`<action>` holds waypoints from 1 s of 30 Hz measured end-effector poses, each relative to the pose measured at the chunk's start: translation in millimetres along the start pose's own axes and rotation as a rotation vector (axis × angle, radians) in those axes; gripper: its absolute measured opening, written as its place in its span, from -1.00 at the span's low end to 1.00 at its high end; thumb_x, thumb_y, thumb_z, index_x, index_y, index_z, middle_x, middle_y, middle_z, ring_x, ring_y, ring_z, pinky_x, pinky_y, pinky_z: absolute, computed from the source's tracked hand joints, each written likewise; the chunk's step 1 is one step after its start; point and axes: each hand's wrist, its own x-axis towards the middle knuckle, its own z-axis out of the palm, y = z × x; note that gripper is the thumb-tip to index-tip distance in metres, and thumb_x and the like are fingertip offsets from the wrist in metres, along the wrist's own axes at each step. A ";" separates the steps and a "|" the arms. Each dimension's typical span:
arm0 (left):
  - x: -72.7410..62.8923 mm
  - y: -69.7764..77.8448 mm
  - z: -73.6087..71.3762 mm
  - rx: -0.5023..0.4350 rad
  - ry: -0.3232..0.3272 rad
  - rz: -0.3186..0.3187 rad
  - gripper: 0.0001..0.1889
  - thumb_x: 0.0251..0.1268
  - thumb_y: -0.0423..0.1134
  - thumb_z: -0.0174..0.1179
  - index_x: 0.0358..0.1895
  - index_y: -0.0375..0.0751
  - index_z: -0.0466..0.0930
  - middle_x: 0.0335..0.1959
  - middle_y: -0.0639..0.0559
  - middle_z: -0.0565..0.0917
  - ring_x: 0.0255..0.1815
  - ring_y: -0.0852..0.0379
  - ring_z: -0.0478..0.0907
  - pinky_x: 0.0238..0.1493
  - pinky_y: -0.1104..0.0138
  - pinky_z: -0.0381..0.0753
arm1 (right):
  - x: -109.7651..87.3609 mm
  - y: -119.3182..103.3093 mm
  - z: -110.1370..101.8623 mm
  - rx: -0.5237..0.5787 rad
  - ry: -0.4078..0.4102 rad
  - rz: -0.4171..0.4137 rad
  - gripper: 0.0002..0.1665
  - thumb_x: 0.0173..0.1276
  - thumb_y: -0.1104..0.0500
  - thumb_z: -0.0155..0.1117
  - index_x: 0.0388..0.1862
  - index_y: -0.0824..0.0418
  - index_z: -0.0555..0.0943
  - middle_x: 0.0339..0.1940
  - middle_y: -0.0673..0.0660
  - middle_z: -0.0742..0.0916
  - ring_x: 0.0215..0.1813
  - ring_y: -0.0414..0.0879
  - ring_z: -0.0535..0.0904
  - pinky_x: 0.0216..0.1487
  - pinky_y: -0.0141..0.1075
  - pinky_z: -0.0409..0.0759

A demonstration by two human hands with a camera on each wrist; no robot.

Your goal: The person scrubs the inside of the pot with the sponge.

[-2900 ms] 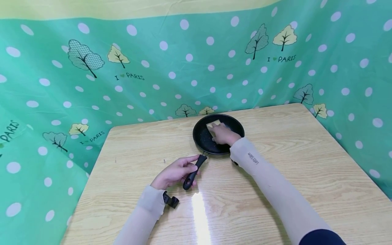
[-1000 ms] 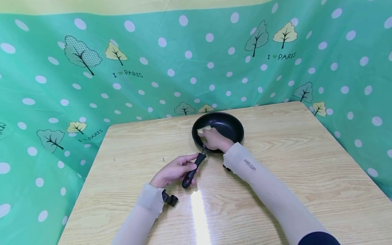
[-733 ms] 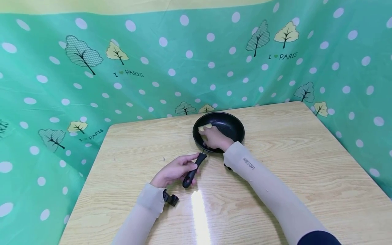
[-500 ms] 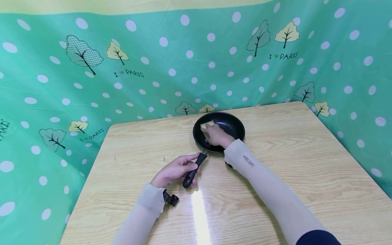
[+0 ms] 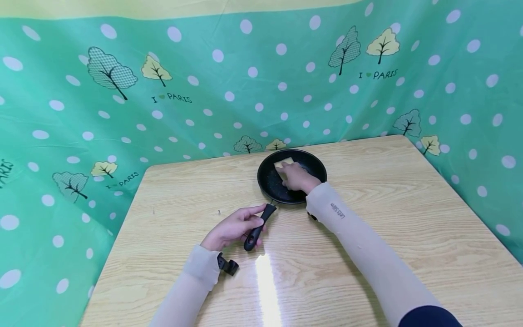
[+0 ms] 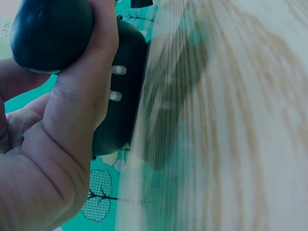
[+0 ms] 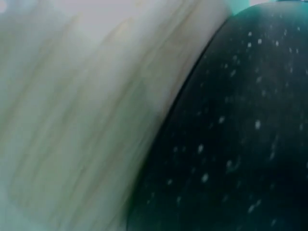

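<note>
A black frying pan [image 5: 271, 184] sits near the back edge of the table, its handle [image 5: 254, 236] pointing toward me. My left hand [image 5: 234, 228] holds that handle, thumb on top and fingers underneath. In the left wrist view the rounded handle end [image 6: 52, 33] sticks out of the grip, and two rivets show on the pan's side [image 6: 126, 82]. Inside the pan, my right hand [image 5: 300, 177] grips a pale yellow sponge [image 5: 282, 164] against the bottom. The right wrist view shows only the pan's white-flecked outer side [image 7: 231, 134] and tabletop, with hand and sponge out of sight.
The wooden table [image 5: 184, 195] spreads out on both sides of the pan. A green dotted curtain [image 5: 229, 72] hangs close behind the pan and along both sides. Glare [image 5: 267, 290] marks the tabletop near the front.
My right hand has moved the sponge from the pan's near left part up and to the right, toward its middle. The left hand and the pan have stayed in place.
</note>
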 end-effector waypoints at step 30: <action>-0.2 0.6 -0.1 -0.001 0.013 -0.015 -0.35 0.73 -0.29 -0.03 0.73 -0.16 0.00 0.12 -0.41 0.57 -0.38 0.02 0.75 -0.29 0.24 0.78 | -30.6 12.5 1.6 -0.041 0.019 0.015 -0.26 0.58 0.32 0.21 0.67 0.16 0.30 0.71 0.35 0.19 0.67 0.44 0.04 0.45 0.51 0.21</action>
